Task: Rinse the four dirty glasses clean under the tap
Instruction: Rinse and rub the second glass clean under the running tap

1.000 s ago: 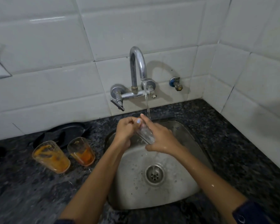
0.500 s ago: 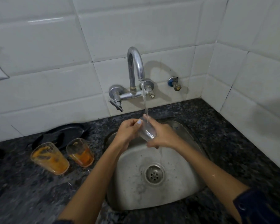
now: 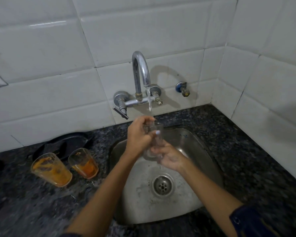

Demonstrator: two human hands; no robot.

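Together I kept my left hand [image 3: 138, 135] and right hand [image 3: 169, 157] clamped on the clear glass [image 3: 152, 142] over the sink [image 3: 203, 151], mouth up to catch the tap [image 3: 141, 72] stream.

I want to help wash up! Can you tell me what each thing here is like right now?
Curved chrome tap: running.
Clear glass in the hands: upright under the stream, looks clean.
Left hand: gripping the glass's upper part.
Right hand: holding its base.
Left orange-stained glass: dirty, upright on counter.
Right orange-stained glass: dirty, upright.
Steel sink: wet, drain open.
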